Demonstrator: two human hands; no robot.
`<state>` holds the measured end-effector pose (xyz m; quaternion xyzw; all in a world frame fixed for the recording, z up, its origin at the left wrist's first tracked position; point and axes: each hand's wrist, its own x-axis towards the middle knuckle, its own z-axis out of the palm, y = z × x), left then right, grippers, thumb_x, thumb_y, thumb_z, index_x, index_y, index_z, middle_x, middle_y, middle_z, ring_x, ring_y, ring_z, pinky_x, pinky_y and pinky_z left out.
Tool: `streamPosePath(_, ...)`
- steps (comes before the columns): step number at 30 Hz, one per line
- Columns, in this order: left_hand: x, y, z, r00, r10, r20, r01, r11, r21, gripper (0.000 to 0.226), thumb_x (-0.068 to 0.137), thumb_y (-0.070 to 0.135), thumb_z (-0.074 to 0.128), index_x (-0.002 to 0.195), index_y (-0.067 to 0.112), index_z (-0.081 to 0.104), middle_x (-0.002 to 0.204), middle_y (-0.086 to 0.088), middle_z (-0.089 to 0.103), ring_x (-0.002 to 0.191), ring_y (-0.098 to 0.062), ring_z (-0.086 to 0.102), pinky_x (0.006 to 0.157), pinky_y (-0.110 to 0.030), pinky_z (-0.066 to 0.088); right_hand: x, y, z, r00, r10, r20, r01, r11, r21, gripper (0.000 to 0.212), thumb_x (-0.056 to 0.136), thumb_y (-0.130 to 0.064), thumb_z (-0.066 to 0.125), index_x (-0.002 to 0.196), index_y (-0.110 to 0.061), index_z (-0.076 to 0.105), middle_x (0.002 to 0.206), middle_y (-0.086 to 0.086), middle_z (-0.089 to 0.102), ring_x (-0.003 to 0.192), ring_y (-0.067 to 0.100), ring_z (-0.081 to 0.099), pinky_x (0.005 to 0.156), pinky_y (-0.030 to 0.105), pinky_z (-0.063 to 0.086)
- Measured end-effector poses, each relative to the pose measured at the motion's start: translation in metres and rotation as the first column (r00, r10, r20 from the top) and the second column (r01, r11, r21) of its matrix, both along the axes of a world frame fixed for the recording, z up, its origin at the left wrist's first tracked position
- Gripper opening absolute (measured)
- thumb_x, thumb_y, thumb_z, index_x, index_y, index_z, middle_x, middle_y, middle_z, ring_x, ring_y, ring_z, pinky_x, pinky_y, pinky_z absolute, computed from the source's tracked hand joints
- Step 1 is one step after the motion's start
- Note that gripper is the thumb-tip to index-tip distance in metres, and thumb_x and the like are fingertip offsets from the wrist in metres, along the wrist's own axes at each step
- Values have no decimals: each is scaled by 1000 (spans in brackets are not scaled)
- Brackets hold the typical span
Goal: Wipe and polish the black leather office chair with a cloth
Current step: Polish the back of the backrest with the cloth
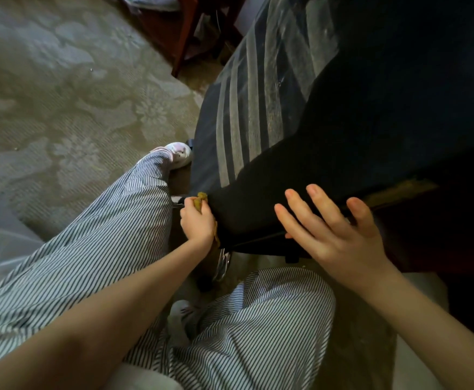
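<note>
The black leather office chair (328, 114) fills the upper right; pale dusty streaks run across its surface. My left hand (197, 222) grips a bunched yellow-brown cloth (200, 201) and holds it against the chair's near left edge. Part of the cloth hangs below the palm. My right hand (331, 232) lies flat on the chair's near edge with its fingers straight and spread, holding nothing.
Patterned beige carpet (61, 94) covers the floor at left. My legs in striped trousers (117, 235) and white shoes (181, 154) are below and left of the chair. A dark red wooden furniture leg (185, 38) stands at the top. A chrome chair part (223, 263) shows under the seat.
</note>
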<state>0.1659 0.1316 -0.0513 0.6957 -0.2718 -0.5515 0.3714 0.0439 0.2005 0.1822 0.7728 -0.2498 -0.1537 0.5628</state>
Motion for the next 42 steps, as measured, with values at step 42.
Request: streamPosePath(42,13,1,-56,988,67,-140,-51,993,111,15,98,24,41,100,12,50,92,-4,54,95,-25,55,80,-33,41,32,21,-24,903,-430,-3,421,883,206,40,100,-6,21,128,-11,49,131,2,58,125,23,37,114,41,-4)
